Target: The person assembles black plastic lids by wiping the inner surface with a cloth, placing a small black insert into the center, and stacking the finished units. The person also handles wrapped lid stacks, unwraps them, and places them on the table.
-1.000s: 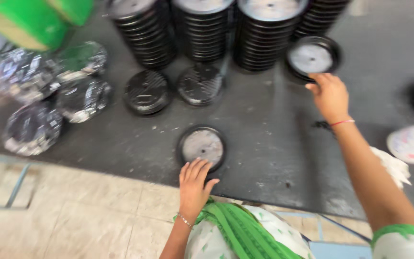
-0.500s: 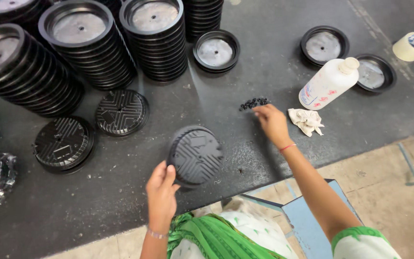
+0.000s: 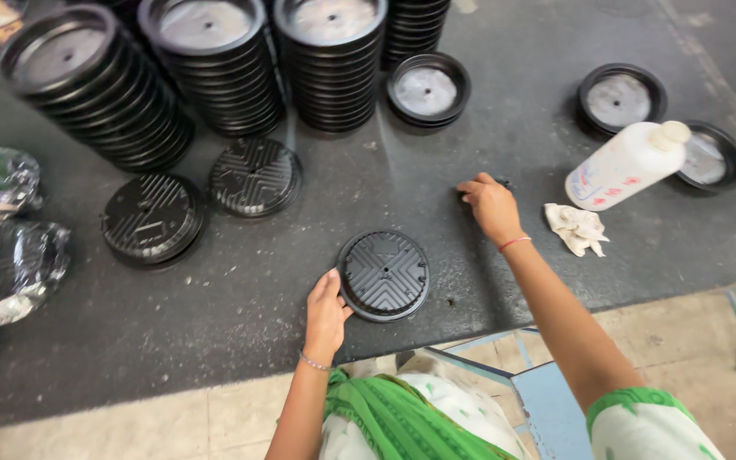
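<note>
Fingers of the left hand (image 3: 327, 311) lie spread against the round black ribbed plastic disc (image 3: 383, 274), flat at the dark bench (image 3: 240, 298) edge. Right hand (image 3: 491, 204), fingers curled, presses small black pieces (image 3: 504, 181) near a crumpled white cloth (image 3: 576, 227).

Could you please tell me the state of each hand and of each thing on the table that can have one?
left hand: open, flat, touching the disc's edge
right hand: fingers curled down on the table
ribbed black disc: lying flat, ribbed side up
white bottle: tilted, cap on
white cloth: crumpled
stacks of black discs: upright, one leaning
</note>
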